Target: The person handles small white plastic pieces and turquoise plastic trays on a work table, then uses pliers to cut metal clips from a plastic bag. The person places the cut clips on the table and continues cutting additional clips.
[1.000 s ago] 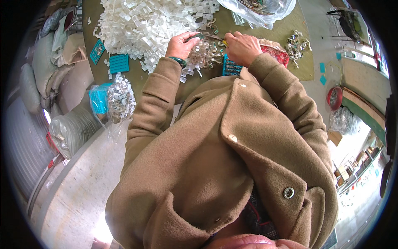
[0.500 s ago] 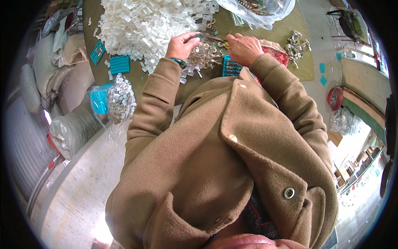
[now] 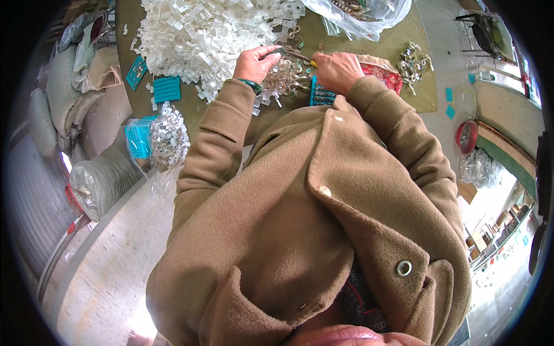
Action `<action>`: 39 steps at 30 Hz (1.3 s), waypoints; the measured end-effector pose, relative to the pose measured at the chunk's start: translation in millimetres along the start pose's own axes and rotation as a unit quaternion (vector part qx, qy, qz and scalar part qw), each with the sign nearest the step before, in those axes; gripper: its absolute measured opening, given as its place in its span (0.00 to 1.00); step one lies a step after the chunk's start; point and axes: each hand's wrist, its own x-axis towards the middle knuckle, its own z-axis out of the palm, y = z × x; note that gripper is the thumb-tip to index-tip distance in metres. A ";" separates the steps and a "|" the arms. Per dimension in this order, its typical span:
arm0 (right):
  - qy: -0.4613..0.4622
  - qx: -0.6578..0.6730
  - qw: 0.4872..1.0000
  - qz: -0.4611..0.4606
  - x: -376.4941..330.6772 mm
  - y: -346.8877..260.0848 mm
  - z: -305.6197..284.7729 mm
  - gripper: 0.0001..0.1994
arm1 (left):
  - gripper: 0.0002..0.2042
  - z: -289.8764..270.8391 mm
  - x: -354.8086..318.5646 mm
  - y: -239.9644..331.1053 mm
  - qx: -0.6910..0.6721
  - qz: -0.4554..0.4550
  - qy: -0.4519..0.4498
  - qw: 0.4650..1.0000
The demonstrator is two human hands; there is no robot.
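The left hand (image 3: 254, 62) is curling its fingers shut around a cluster of clear plastic pieces (image 3: 285, 78) at twelve o'clock, just below the white heap (image 3: 202, 34); the right hand (image 3: 337, 70) is closing on small pliers (image 3: 300, 56); seemingly mid-snip; next calls for steady aim; the cluster is looking glassy, tangled.

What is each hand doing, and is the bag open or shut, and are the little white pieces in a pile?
Left hand: closed on a cluster of clear pieces.
Right hand: gripping a thin tool.
White pieces: heaped loose on the table.
Clear bag: lying at the far edge; mouth not visible.
Teal tray: flat on the table.
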 end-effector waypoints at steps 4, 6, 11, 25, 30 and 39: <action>-0.014 -0.015 1.000 0.018 1.1 -9.4 -0.2 0.09 | 0.14 2.5 -1.9 2.3 0.142 -0.002 0.050 0.989; -0.024 -0.004 0.999 0.032 1.5 -12.1 -2.2 0.09 | 0.15 2.8 -0.8 0.6 0.157 0.001 0.058 0.986; -0.039 -0.055 0.995 0.068 1.6 -8.8 -10.3 0.15 | 0.14 -0.8 3.5 -9.3 -0.029 0.009 0.049 0.998; -0.060 0.001 0.998 0.020 8.8 -12.0 -1.8 0.10 | 0.15 -2.3 -3.9 -2.4 -0.139 -0.021 -0.004 0.990; -0.032 -0.024 0.999 0.020 5.6 -18.6 0.3 0.10 | 0.16 -0.6 -2.0 -8.0 0.006 -0.053 0.034 0.998; -0.027 -0.030 0.998 0.050 3.2 -15.1 -7.8 0.14 | 0.15 -4.5 -2.4 -8.2 -0.134 -0.001 0.025 0.991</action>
